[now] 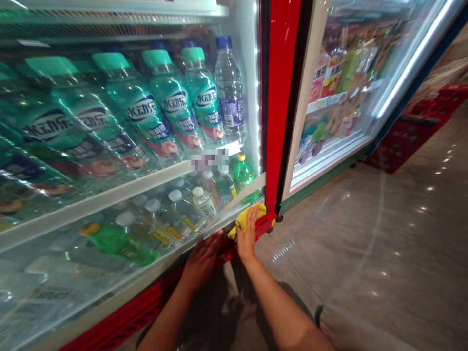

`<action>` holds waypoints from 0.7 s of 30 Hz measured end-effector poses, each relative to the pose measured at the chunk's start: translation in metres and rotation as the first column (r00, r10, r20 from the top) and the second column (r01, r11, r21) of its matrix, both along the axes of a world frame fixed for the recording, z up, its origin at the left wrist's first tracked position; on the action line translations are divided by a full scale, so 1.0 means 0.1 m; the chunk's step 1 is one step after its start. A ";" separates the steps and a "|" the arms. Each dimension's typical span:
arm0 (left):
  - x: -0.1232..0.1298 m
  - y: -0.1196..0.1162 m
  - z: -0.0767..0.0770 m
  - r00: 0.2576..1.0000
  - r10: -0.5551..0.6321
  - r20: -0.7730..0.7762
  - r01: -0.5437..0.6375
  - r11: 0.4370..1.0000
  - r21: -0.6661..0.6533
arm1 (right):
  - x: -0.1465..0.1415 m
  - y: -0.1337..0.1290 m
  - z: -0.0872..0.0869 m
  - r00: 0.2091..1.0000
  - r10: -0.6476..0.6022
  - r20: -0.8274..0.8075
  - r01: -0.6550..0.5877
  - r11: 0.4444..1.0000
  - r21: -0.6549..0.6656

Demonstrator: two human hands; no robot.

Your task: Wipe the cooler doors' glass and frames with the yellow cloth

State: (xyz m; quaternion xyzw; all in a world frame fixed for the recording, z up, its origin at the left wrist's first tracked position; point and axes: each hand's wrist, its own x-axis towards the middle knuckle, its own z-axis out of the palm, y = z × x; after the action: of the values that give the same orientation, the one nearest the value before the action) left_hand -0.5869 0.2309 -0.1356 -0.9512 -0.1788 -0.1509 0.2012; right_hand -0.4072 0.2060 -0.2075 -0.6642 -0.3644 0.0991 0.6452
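My right hand [247, 236] presses a crumpled yellow cloth [241, 222] against the bottom right corner of a red drinks fridge's glass door [175, 258]. The cloth spreads out beyond my fingers on both sides. Just to the left, my left hand [202, 261] lies flat along the door's lower edge, fingers stretched out and nothing in them. Behind the glass, a green bottle with a yellow cap [243, 176] stands close above the cloth.
Turquoise-capped bottles [142, 109] line the shelf above, with a clear purple-labelled bottle [230, 92] at its right end. A second glass-fronted fridge [329, 107] stands to the right, past the red frame [281, 97]. Shiny grey floor [365, 243] extends in front, with red boxes [405, 136] farther back.
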 end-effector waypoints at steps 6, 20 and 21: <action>-0.26 -0.02 -0.01 1.000 0.007 -0.026 -0.007 1.000 0.028 | -0.10 0.07 -0.24 0.974 -0.139 -0.177 0.129 0.989 -0.065; -0.43 0.01 0.11 0.999 -0.011 -0.032 0.011 1.000 -0.012 | -0.11 0.15 0.02 0.973 -0.211 -0.093 0.211 0.978 -0.009; -0.43 0.00 0.14 0.999 -0.013 -0.034 0.012 1.000 -0.001 | 0.07 0.21 0.12 0.970 -0.227 -0.083 0.229 0.974 0.006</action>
State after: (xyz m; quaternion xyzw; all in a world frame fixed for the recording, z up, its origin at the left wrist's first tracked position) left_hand -0.6301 0.2310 -0.1217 -0.9548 -0.1695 -0.1361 0.2029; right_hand -0.4000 0.2274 -0.1953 -0.6921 -0.2598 0.0486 0.6717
